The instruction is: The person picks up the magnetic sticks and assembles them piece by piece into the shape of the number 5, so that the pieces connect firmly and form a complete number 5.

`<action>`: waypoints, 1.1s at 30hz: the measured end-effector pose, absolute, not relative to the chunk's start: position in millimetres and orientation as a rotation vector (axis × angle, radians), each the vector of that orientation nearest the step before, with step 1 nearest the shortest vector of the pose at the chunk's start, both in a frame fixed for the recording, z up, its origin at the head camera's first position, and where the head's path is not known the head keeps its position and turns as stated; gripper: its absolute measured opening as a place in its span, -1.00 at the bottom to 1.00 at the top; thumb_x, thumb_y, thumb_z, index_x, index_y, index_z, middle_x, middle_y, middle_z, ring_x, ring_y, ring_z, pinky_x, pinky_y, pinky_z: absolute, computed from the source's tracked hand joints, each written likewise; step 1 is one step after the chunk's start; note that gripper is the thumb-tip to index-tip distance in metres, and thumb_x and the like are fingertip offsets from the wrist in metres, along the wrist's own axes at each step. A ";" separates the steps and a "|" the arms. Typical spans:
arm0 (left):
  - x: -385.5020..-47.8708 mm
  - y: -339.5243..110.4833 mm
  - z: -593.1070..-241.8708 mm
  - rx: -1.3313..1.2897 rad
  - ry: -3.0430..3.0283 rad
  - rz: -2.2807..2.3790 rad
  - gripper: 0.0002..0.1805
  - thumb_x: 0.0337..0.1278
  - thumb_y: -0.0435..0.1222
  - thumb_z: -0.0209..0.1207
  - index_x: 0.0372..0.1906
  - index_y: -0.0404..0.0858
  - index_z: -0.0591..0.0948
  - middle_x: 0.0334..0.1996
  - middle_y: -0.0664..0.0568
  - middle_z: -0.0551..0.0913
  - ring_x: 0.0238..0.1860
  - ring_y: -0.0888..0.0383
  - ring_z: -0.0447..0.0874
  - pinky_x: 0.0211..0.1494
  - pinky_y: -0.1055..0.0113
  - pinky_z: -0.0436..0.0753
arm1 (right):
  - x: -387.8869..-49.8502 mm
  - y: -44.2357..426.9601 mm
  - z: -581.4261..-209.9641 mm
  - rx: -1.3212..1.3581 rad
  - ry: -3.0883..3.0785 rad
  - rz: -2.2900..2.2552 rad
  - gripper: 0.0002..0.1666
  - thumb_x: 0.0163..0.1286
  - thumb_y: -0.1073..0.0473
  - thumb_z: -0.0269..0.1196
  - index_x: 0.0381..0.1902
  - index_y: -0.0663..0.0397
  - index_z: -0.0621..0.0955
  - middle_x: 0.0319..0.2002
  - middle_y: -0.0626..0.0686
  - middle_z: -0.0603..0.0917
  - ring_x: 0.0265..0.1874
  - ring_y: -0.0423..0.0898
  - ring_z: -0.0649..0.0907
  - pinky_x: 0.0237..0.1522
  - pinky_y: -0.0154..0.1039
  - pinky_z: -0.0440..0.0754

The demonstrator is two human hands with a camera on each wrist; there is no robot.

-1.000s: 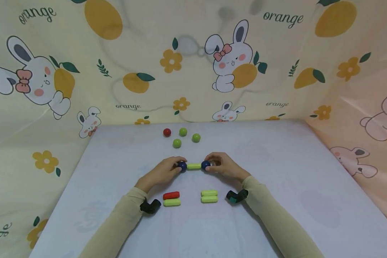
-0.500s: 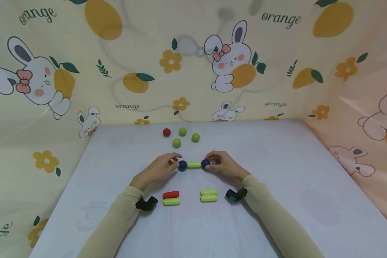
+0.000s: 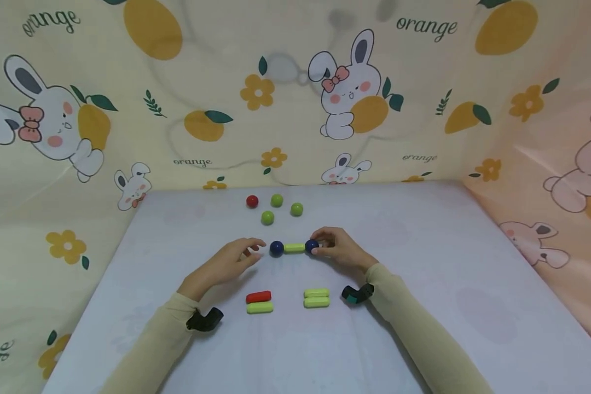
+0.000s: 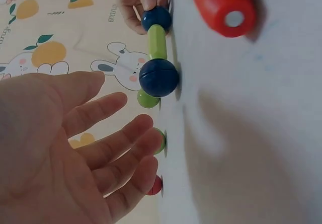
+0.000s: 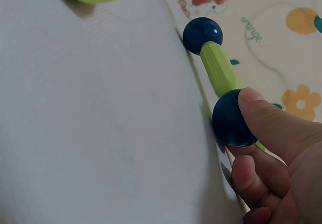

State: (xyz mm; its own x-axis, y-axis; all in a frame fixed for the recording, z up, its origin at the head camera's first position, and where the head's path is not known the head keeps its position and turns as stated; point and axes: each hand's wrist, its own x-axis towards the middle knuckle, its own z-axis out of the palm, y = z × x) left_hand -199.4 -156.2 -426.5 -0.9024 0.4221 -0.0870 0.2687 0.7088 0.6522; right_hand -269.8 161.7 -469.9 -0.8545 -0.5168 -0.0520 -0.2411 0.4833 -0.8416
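Observation:
A light green rod [image 3: 294, 248] lies between two dark blue balls and touches both. The right hand [image 3: 343, 249] pinches the right blue ball [image 5: 232, 119] between thumb and fingers. To the left of the other blue ball [image 3: 276, 249], the left hand [image 3: 226, 264] stands apart with relaxed, spread fingers and holds nothing. In the left wrist view its empty palm [image 4: 75, 148] faces the near blue ball [image 4: 159, 77].
Behind the hands sit a red ball [image 3: 252, 201] and several green balls [image 3: 267, 218]. Nearer the front lie a red rod [image 3: 258, 296] above a green rod [image 3: 259, 308], and two green rods [image 3: 316, 301] side by side. A printed cloth [image 3: 285, 131] stands behind the table.
The left hand has let go of the left blue ball and moved away to the left. The right hand keeps its hold on the other ball.

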 end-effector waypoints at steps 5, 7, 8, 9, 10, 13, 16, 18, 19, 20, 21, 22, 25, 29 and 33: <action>-188.1 -159.9 -429.5 0.551 2.668 0.934 -0.59 0.48 -0.22 0.11 0.33 -0.16 0.52 0.15 0.01 0.66 0.04 0.09 0.61 0.12 0.14 0.67 | -269.2 160.4 -471.4 -0.645 2.424 -1.326 -0.55 0.39 0.17 0.36 0.18 0.20 0.58 0.06 0.19 0.65 -0.24 -0.09 0.50 -0.19 -0.35 0.46; -184.4 -160.1 -430.6 0.563 2.655 0.928 -0.61 0.47 -0.22 0.11 0.31 -0.16 0.53 0.10 0.03 0.67 0.01 0.11 0.61 0.11 0.16 0.66 | -268.8 159.9 -471.9 -0.646 2.421 -1.332 -0.54 0.39 0.17 0.35 0.19 0.22 0.58 0.07 0.20 0.65 -0.24 -0.09 0.49 -0.20 -0.36 0.46; -182.9 -160.5 -431.6 0.574 2.650 0.923 -0.62 0.47 -0.23 0.11 0.30 -0.16 0.54 0.07 0.03 0.68 -0.01 0.13 0.61 0.10 0.17 0.66 | -269.2 159.9 -472.2 -0.645 2.421 -1.333 -0.54 0.39 0.17 0.35 0.19 0.22 0.58 0.06 0.20 0.65 -0.25 -0.09 0.49 -0.21 -0.36 0.45; -181.1 -160.3 -431.8 0.583 2.644 0.919 -0.62 0.47 -0.23 0.11 0.29 -0.16 0.55 0.04 0.03 0.68 -0.03 0.14 0.61 0.09 0.18 0.65 | -269.5 159.8 -472.5 -0.636 2.421 -1.334 -0.55 0.39 0.18 0.36 0.18 0.20 0.58 0.06 0.19 0.65 -0.25 -0.09 0.50 -0.20 -0.35 0.46; -179.4 -160.1 -432.1 0.590 2.638 0.917 -0.63 0.46 -0.24 0.12 0.28 -0.16 0.55 0.02 0.03 0.68 -0.05 0.15 0.60 0.07 0.20 0.65 | -270.0 159.7 -472.5 -0.631 2.423 -1.331 -0.56 0.38 0.17 0.36 0.18 0.18 0.59 0.05 0.17 0.66 -0.25 -0.09 0.50 -0.20 -0.35 0.47; -174.3 -159.8 -433.5 0.609 2.623 0.907 -0.64 0.46 -0.23 0.12 0.27 -0.15 0.56 -0.04 0.04 0.67 -0.09 0.18 0.60 0.01 0.27 0.63 | -270.8 158.8 -470.3 -0.607 2.435 -1.316 -0.58 0.38 0.16 0.36 0.15 0.12 0.60 0.04 0.12 0.68 -0.21 -0.08 0.52 -0.13 -0.30 0.48; -168.8 -159.3 -434.6 0.612 2.610 0.910 -0.64 0.45 -0.24 0.14 0.26 -0.14 0.56 -0.06 0.05 0.67 -0.12 0.19 0.59 -0.03 0.31 0.62 | -271.3 157.4 -466.7 -0.582 2.440 -1.299 -0.59 0.38 0.14 0.36 0.15 0.08 0.61 0.08 0.09 0.70 -0.12 -0.06 0.56 -0.03 -0.24 0.49; -165.7 -158.6 -435.1 0.617 2.599 0.915 -0.64 0.43 -0.24 0.15 0.25 -0.15 0.57 -0.09 0.06 0.67 -0.13 0.19 0.59 -0.04 0.33 0.62 | -271.9 156.7 -464.9 -0.570 2.444 -1.289 -0.60 0.38 0.14 0.36 0.14 0.08 0.61 0.11 0.09 0.70 -0.06 -0.05 0.57 0.02 -0.22 0.47; -164.5 -158.0 -435.1 0.622 2.592 0.917 -0.64 0.43 -0.25 0.15 0.25 -0.15 0.57 -0.10 0.07 0.68 -0.14 0.19 0.58 -0.04 0.33 0.62 | -272.4 156.8 -464.6 -0.563 2.444 -1.285 -0.60 0.38 0.14 0.36 0.14 0.08 0.61 0.12 0.10 0.71 -0.03 -0.04 0.58 0.05 -0.21 0.47; -163.1 -157.4 -434.8 0.626 2.585 0.917 -0.64 0.43 -0.25 0.16 0.25 -0.15 0.56 -0.10 0.08 0.68 -0.14 0.20 0.58 -0.03 0.33 0.62 | -272.6 157.0 -464.2 -0.561 2.449 -1.275 -0.60 0.39 0.13 0.36 0.14 0.08 0.61 0.13 0.11 0.71 -0.01 -0.03 0.58 0.07 -0.20 0.47; -162.0 -157.0 -434.8 0.636 2.581 0.912 -0.63 0.42 -0.25 0.16 0.25 -0.16 0.56 -0.11 0.08 0.68 -0.14 0.20 0.58 -0.04 0.33 0.61 | -273.3 157.2 -464.2 -0.554 2.449 -1.274 -0.60 0.39 0.13 0.36 0.14 0.08 0.61 0.13 0.12 0.71 0.01 -0.03 0.59 0.09 -0.20 0.46; -160.9 -156.7 -434.6 0.648 2.577 0.908 -0.63 0.42 -0.26 0.17 0.26 -0.18 0.56 -0.12 0.08 0.68 -0.14 0.20 0.58 -0.04 0.33 0.61 | -273.7 157.3 -464.5 -0.550 2.449 -1.275 -0.61 0.39 0.13 0.36 0.14 0.08 0.61 0.13 0.12 0.71 0.03 -0.03 0.59 0.11 -0.19 0.46; -158.6 -156.3 -434.0 0.669 2.572 0.897 -0.62 0.40 -0.27 0.19 0.26 -0.19 0.55 -0.12 0.07 0.68 -0.15 0.21 0.58 -0.06 0.34 0.60 | -273.9 157.4 -464.5 -0.543 2.447 -1.280 -0.61 0.39 0.14 0.36 0.13 0.08 0.61 0.13 0.12 0.71 0.04 -0.04 0.60 0.12 -0.19 0.46; -157.6 -156.2 -433.0 0.667 2.576 0.875 -0.58 0.36 -0.25 0.24 0.26 -0.20 0.55 -0.11 0.05 0.68 -0.16 0.21 0.57 -0.07 0.33 0.59 | -273.2 156.8 -464.2 -0.568 2.451 -1.277 -0.60 0.40 0.15 0.35 0.15 0.11 0.60 0.13 0.14 0.71 -0.01 -0.05 0.60 0.05 -0.24 0.48; -157.2 -156.3 -434.3 0.677 2.572 0.842 -0.55 0.30 -0.24 0.30 0.25 -0.20 0.56 -0.13 0.06 0.68 -0.16 0.21 0.56 -0.07 0.35 0.59 | -273.1 156.3 -464.8 -0.574 2.451 -1.274 -0.57 0.41 0.15 0.34 0.17 0.15 0.59 0.14 0.17 0.71 -0.06 -0.07 0.60 -0.02 -0.29 0.50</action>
State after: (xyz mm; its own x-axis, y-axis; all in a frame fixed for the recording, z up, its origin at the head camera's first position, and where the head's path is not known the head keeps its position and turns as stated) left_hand -157.2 -156.3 -434.3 -0.8246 0.5378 -0.1753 0.3300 0.7091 0.6230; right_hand -273.1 156.3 -464.8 -0.8684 -0.4868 -0.0944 -0.2026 0.5221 -0.8285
